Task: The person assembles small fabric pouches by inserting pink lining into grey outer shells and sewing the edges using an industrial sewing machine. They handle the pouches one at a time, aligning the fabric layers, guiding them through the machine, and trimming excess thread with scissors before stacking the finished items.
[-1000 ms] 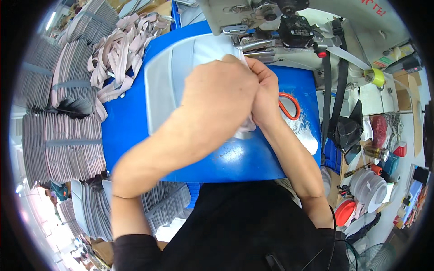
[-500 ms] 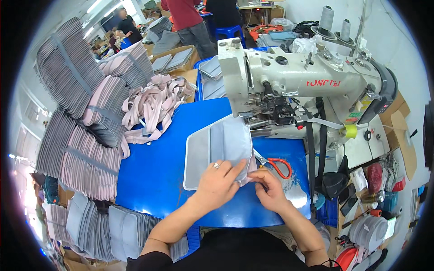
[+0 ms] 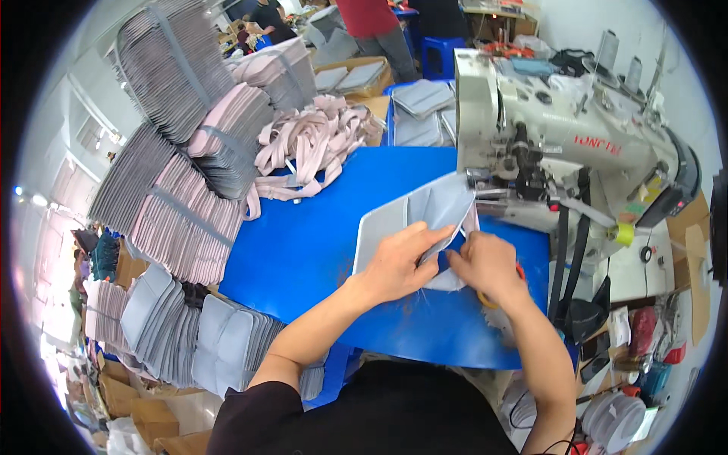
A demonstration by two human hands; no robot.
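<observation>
My left hand (image 3: 398, 262) grips the lower right part of a grey fabric panel (image 3: 383, 224), whose right edge is lifted off the blue table (image 3: 288, 265). The panel's upper right corner lies by the needle area of the white sewing machine (image 3: 576, 121). My right hand (image 3: 489, 265), fingers curled, pinches at the panel's right side, where a pale pink edge (image 3: 470, 216) shows; exactly what is between those fingertips is partly hidden. Orange-handled scissors (image 3: 520, 270) lie mostly hidden behind my right hand.
Strapped grey and pink stacks (image 3: 182, 220) line the left, beside tangled pink straps (image 3: 311, 144). A blue crate (image 3: 390, 121) of grey pieces and a cardboard box (image 3: 371, 87) are behind. Co-workers (image 3: 368, 19) stand at the back. Spools and cluttered items (image 3: 622, 417) fill the right.
The panel's right side is lifted and bent upward from lying flat. My right hand has curled in and moved over the scissors. The whole view has swung and tilted with the head.
</observation>
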